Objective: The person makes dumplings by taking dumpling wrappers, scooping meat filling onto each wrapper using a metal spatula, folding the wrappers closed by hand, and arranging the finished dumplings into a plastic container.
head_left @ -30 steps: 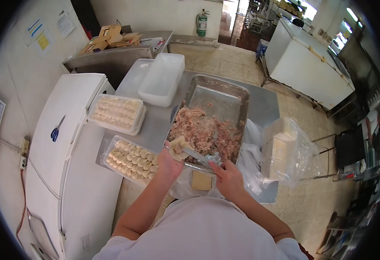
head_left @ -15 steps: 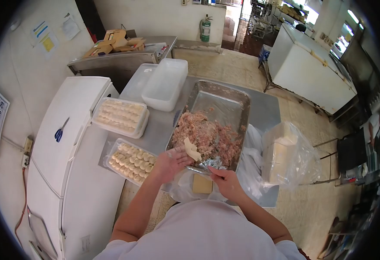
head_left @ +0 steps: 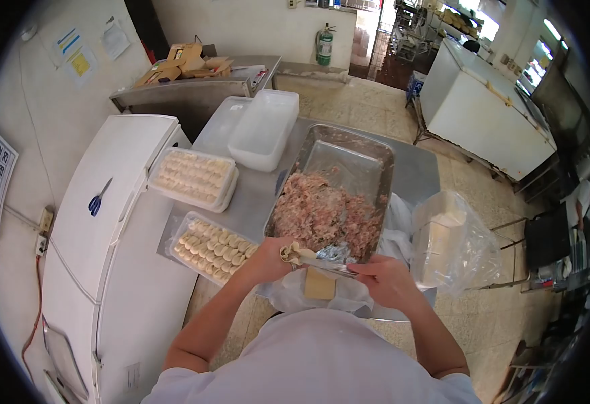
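My left hand [head_left: 271, 261] is closed around a pale dumpling wrapper [head_left: 293, 254], which is gathered up at the near left corner of the metal tray. In my right hand [head_left: 388, 281] is a flat metal spatula [head_left: 332, 264], its blade pointing left and its tip at the wrapper. Ground meat filling [head_left: 315, 212] covers the near and left part of the deep metal tray [head_left: 388, 168]. A crumpled shiny piece of foil [head_left: 337, 252] lies at the tray's near edge. Below it, a stack of square wrappers [head_left: 320, 284] sits on plastic.
Left of the tray are a container of formed dumplings [head_left: 214, 248] and a lidded, filled container [head_left: 192, 176]. Empty plastic tubs [head_left: 264, 131] stand behind. Bagged pale blocks [head_left: 439, 232] lie right. Scissors [head_left: 99, 197] rest on the white fridge [head_left: 116, 158].
My left hand has gone from open, with the wrapper flat on its fingers, to closed with the wrapper gathered. The spatula's blade has come over to the wrapper.
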Tool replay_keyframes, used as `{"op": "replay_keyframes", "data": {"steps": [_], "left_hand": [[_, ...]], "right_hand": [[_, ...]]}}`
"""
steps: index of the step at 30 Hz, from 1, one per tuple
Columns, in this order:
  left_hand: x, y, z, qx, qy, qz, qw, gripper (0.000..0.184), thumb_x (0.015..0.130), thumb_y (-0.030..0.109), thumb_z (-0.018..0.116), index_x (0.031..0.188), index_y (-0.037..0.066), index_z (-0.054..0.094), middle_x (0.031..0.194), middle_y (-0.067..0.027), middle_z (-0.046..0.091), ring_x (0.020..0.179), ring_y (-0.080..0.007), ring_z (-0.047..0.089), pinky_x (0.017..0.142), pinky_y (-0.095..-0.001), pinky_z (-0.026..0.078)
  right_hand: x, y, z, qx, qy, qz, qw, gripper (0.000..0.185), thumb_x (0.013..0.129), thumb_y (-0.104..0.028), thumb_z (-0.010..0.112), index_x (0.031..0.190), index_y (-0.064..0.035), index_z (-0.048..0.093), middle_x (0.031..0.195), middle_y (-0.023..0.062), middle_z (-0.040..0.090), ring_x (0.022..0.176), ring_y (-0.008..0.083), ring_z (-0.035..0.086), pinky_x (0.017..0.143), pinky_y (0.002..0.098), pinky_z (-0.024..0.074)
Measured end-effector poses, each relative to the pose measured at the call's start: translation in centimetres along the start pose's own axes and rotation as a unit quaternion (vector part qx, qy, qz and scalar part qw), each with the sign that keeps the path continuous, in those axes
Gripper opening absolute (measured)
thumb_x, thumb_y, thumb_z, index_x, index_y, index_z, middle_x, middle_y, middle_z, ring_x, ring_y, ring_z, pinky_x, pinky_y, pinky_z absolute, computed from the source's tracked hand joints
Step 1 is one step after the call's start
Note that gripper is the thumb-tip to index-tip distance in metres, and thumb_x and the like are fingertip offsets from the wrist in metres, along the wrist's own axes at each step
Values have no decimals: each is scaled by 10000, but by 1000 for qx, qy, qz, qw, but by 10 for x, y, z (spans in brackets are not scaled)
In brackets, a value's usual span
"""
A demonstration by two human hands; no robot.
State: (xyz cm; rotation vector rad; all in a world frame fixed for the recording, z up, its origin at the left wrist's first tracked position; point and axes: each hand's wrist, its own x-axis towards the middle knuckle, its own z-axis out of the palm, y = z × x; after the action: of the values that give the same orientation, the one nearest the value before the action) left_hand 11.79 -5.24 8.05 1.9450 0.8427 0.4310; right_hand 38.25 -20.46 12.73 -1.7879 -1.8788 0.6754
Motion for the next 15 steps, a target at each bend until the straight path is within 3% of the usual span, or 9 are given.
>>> {"op": "replay_keyframes", "data": {"steps": [2,5,8,11,15], "left_hand": [[-4,5,1,-43,26,-16,999,293,779,178,891,903,49,659,851,-58,694,759,-162,626,709,-328,520],[-11,0,21,-133,34,-31,990,334,823,258,878,992,34,697,878,-110,726,785,-189,662,734,-341,532],[-21,5,39,-154,28,-104,982,332,782,233,899,920,34,672,846,-79,698,783,-162,627,728,-342,522],[-33,9,37,-71,-8,-87,994,376,834,303,865,1027,24,706,869,-119,730,804,-187,657,735,-348,527],[-45,0,34,-50,-23,-63,997,340,784,279,892,951,43,714,818,-88,710,757,-191,635,720,-363,525]], "right_hand": [[-2,6,-10,18,4,41,999,303,859,-121,755,1159,-162,773,812,119,650,693,304,636,649,404,510],[3,16,37,177,62,88,978,247,841,-135,794,1078,-69,763,740,97,635,644,192,586,616,359,470],[16,-11,63,274,-51,162,947,165,882,-143,760,977,-13,728,686,60,589,659,98,523,599,321,438],[25,-13,95,327,8,126,937,165,913,-153,722,906,9,692,692,17,580,682,67,493,583,305,421],[40,-47,72,232,-80,147,958,164,930,-143,699,929,20,710,735,6,628,699,64,521,601,289,436]]}}
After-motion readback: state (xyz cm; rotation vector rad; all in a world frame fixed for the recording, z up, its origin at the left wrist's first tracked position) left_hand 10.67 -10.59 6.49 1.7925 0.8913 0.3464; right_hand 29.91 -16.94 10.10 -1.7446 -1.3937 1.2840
